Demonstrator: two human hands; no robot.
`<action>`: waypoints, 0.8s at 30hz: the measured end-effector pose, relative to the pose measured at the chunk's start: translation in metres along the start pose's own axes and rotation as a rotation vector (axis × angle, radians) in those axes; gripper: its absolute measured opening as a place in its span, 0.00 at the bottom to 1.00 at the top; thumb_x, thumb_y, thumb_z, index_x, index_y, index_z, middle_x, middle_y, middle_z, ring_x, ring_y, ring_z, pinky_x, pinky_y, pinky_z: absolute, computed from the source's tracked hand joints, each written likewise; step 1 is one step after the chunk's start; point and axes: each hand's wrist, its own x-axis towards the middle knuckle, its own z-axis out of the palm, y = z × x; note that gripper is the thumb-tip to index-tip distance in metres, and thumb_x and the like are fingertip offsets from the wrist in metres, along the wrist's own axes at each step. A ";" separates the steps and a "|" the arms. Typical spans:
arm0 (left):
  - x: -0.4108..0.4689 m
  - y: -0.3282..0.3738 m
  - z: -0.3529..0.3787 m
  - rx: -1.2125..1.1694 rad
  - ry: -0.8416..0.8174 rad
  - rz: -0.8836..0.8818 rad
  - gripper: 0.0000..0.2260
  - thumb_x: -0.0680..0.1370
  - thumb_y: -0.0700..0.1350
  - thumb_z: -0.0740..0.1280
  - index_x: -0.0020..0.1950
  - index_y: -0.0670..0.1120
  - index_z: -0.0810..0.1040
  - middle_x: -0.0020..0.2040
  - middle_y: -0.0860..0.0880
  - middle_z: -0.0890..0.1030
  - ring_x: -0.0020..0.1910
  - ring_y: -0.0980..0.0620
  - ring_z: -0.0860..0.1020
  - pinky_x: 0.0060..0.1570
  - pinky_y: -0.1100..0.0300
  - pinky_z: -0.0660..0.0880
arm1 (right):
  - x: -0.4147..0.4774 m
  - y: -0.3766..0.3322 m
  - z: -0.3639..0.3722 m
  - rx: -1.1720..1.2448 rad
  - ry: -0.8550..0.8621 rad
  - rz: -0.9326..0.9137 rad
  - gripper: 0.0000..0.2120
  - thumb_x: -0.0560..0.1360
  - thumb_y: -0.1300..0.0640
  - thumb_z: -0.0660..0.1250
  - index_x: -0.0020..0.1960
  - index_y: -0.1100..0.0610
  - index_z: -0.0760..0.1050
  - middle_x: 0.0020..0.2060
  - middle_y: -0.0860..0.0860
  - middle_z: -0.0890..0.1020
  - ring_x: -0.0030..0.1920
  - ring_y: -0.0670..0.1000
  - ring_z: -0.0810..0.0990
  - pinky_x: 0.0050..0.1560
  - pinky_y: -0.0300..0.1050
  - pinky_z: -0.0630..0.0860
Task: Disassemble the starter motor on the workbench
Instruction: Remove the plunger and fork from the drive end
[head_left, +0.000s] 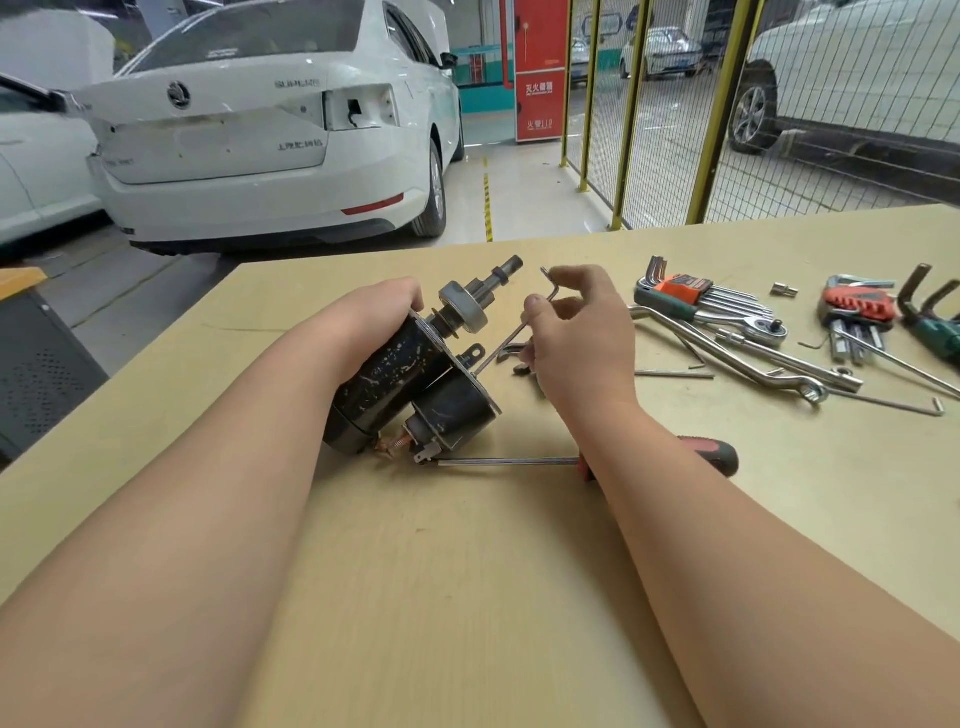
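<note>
Fingers (410, 293) of the left hand (371, 312) curl over the upper end of the motor (400, 374), gripping its black body from the far side; the right hand (576, 332) pinches a hex key (506, 343) between thumb and forefinger just below its bend, the other fingers loosely curled beneath; the motor stands tilted near the middle of the surface (467, 571), its rear end resting on the wood and its shaft (498, 273) raised, pointing up and away from the person; a silver gear (462, 306) sits on that shaft just above the end plate, and the smaller black solenoid (452, 402) lies along the motor's right side; the key's long arm slants down and left to the edge of the end plate, though whether its tip sits in a screw cannot be told; a screwdriver (509, 460) lies flat on the surface, its tip just beside the solenoid's terminal, its red and black handle partly hidden behind the right forearm; well to the right lie a hex key set (685, 291) in an orange holder, a ratchet (763, 327), a long bent wrench (727, 353), a second key set (857, 306), a small socket (783, 289) and a loose key (883, 402); beyond the surface stand a white car (260, 130) and a yellow-framed mesh fence (675, 104).
</note>
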 end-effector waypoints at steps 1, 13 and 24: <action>0.000 0.000 0.000 0.007 0.004 0.005 0.11 0.79 0.52 0.55 0.48 0.47 0.72 0.44 0.43 0.75 0.43 0.47 0.73 0.36 0.55 0.66 | 0.001 -0.001 0.001 -0.063 0.011 -0.039 0.08 0.76 0.56 0.66 0.54 0.50 0.71 0.37 0.43 0.79 0.31 0.44 0.80 0.33 0.35 0.73; 0.006 -0.006 0.000 0.064 0.022 0.045 0.11 0.78 0.53 0.56 0.49 0.47 0.73 0.46 0.44 0.76 0.43 0.47 0.74 0.35 0.56 0.65 | 0.013 -0.010 0.000 -0.379 -0.035 -0.077 0.14 0.74 0.56 0.63 0.60 0.52 0.74 0.51 0.49 0.76 0.35 0.41 0.74 0.39 0.37 0.66; 0.007 -0.006 0.000 0.096 0.032 0.048 0.11 0.79 0.52 0.56 0.51 0.47 0.73 0.46 0.44 0.76 0.43 0.47 0.74 0.35 0.56 0.65 | 0.016 -0.011 -0.006 -0.417 0.143 -0.209 0.10 0.77 0.52 0.61 0.44 0.58 0.75 0.35 0.50 0.78 0.39 0.51 0.74 0.38 0.43 0.65</action>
